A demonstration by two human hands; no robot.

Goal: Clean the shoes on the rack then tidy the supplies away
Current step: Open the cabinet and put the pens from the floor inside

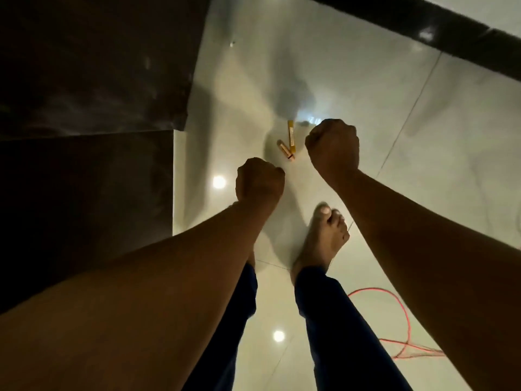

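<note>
Left hand and right hand hanging over the glossy floor, fingers of both clenching into fists on nothing, two yellow tubes lying between them, bare foot standing behind.

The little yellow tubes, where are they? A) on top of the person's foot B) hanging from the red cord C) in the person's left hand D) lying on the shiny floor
D: the two yellow tubes lie side by side on the pale tiled floor, ahead of the bare foot and between the two raised fists, left hand and right hand, well away from the red cord.
</note>
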